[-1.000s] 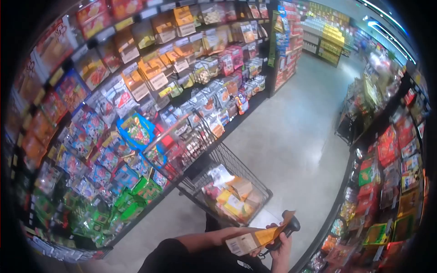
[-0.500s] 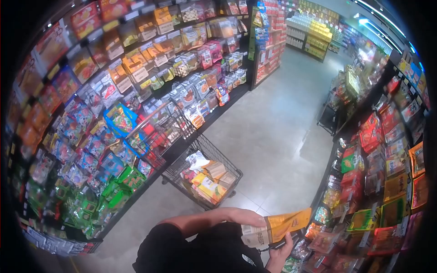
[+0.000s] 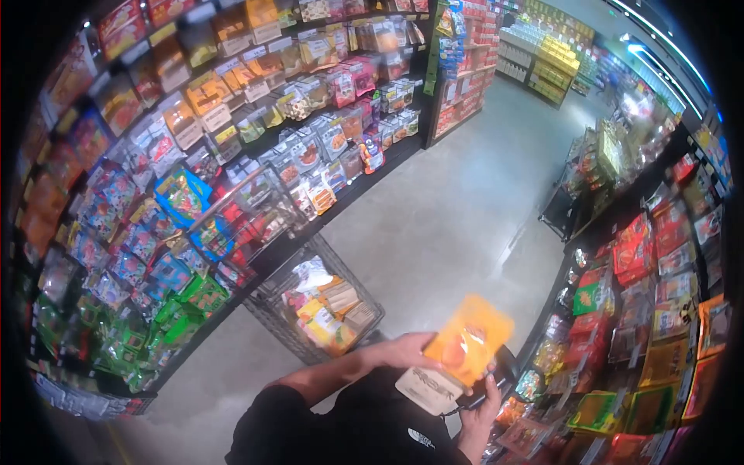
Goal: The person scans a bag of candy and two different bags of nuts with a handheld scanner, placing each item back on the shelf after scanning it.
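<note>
An orange and beige snack bag (image 3: 467, 341) is held up in front of the chest, its front face partly blurred. My left hand (image 3: 408, 350) grips the bag's left edge. At the bag's lower right, my right hand (image 3: 482, 403) is closed on a dark phone-like object (image 3: 500, 378), beside or against the bag; whether it also grips the bag is unclear. To the left of the hands stands a wire shopping cart (image 3: 267, 310) with several packages (image 3: 329, 310) inside.
Shelves of hanging snack bags (image 3: 310, 147) line the left side, with green bags (image 3: 182, 314) low down. Another packed rack (image 3: 597, 298) runs along the right. Grey floor (image 3: 434, 225) lies between them, and a yellow and white display (image 3: 554, 66) stands farther back.
The bag has turned more upright and its orange front shows more. My left hand has moved left to its edge. The dark object by my right hand shows more, and the cart appears farther left.
</note>
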A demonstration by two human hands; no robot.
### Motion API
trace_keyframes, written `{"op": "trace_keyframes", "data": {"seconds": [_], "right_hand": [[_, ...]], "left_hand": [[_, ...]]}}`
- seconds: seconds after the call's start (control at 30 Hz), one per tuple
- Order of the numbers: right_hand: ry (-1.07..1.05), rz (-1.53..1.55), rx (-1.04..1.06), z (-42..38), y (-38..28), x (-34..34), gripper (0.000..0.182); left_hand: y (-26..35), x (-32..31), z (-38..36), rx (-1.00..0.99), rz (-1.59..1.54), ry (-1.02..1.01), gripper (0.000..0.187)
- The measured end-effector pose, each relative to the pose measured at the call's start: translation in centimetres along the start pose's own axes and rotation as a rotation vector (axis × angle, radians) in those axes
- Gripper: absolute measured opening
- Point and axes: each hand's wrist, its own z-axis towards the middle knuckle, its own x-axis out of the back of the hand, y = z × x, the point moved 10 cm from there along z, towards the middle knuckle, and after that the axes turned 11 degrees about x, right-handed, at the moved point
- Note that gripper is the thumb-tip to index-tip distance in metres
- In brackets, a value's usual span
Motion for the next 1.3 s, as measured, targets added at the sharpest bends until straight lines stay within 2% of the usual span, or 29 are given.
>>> {"op": "trace_keyframes", "data": {"seconds": [0.03, 0.1, 0.17, 0.2, 0.27, 0.33, 0.4, 0.47, 0.53, 0.6, 0.67, 0.73, 0.77, 0.8, 0.87, 0.9, 0.93, 0.97, 1.0, 1.07, 1.1, 1.17, 1.27, 1.3], "right_hand": [[-0.068, -0.005, -0.012, 1.9, 0.1, -1.4, 0.035], [-0.155, 0.017, -0.063, 4.5, -0.6, -4.3, 0.04], [-0.242, 0.012, -0.09, 7.8, -1.2, -6.8, 0.044], [-0.311, 0.014, -0.112, 9.5, -1.3, -8.5, 0.044], [-0.38, -0.035, -0.134, 12.8, -1.0, -11.1, 0.049], [-0.508, -0.163, -0.121, 15.5, -0.6, -13.7, 0.05], [-0.523, -0.162, -0.139, 17.5, 0.2, -16.0, 0.057], [-0.536, -0.296, -0.039, 19.3, 0.5, -17.7, 0.063], [-0.575, -0.463, -0.083, 21.3, 1.9, -17.5, 0.058], [-0.631, -0.557, -0.146, 23.4, 3.4, -18.5, 0.056], [-0.707, -0.551, -0.24, 25.5, 4.7, -20.5, 0.058], [-0.786, -0.549, -0.334, 27.3, 6.0, -23.0, 0.059], [-0.843, -0.502, -0.381, 28.0, 6.5, -24.7, 0.06], [-0.9, -0.453, -0.429, 28.7, 7.0, -26.2, 0.06], [-0.975, -0.4, -0.492, 30.7, 8.0, -28.3, 0.062], [-1.03, -0.351, -0.531, 31.2, 8.3, -29.5, 0.069], [-1.084, -0.302, -0.572, 31.5, 8.5, -30.9, 0.075], [-1.105, -0.269, -0.616, 31.8, 8.5, -32.4, 0.092], [-1.117, -0.268, -0.644, 32.5, 7.9, -33.5, 0.092], [-1.178, -0.421, -0.745, 33.9, 7.9, -34.3, 0.103], [-1.318, -0.366, -0.837, 34.3, 7.8, -34.9, 0.103], [-1.311, -0.446, -0.914, 36.5, 7.7, -35.6, 0.102], [-1.331, -0.485, -1.047, 39.0, 8.6, -36.0, 0.098], [-1.347, -0.504, -1.046, 39.3, 8.8, -36.8, 0.096]], "left_hand": [[0.3, 1.7, 1.0, 0.009, -0.272, -0.018, 0.055], [1.8, 6.3, 2.8, -0.059, -0.62, 0.047, 0.052], [4.3, 11.4, 3.6, -0.188, -0.774, 0.193, 0.049], [4.8, 13.3, 4.6, -0.204, -0.789, 0.196, 0.049], [6.1, 18.5, 5.1, -0.418, -0.795, 0.364, 0.046], [6.6, 21.9, 6.2, -0.421, -0.804, 0.427, 0.045], [6.9, 23.9, 6.7, -0.411, -0.8, 0.493, 0.045], [7.2, 25.8, 6.6, -0.499, -1.011, 0.524, 0.045], [6.1, 27.4, 6.7, -0.502, -1.085, 0.564, 0.047], [4.9, 28.4, 7.2, -0.669, -1.288, 0.372, 0.046], [2.7, 30.0, 7.3, -0.689, -1.407, 0.391, 0.044], [1.8, 32.4, 4.3, -0.567, -1.018, 0.991, 0.04], [2.6, 33.1, 3.7, -0.488, -0.962, 1.247, 0.042], [2.3, 34.1, 4.0, -0.491, -0.969, 1.281, 0.042], [4.1, 33.5, 10.3, -0.738, -1.642, 0.371, 0.056], [4.8, 34.0, 11.0, -0.742, -1.628, 0.35, 0.072], [4.4, 35.0, 11.9, -0.762, -1.633, 0.379, 0.072], [5.3, 35.7, 13.1, -0.87, -1.618, 0.189, 0.074], [6.9, 35.9, 13.8, -0.97, -1.587, -0.002, 0.076], [7.6, 37.5, 14.8, -1.029, -1.567, 0.045, 0.077], [8.8, 38.0, 15.4, -1.034, -1.484, 0.024, 0.074], [10.1, 38.3, 16.7, -1.049, -1.42, 0.027, 0.071], [10.7, 39.1, 16.9, -1.071, -1.388, 0.181, 0.071], [11.4, 39.1, 16.6, -1.125, -1.387, 0.101, 0.076]]}}
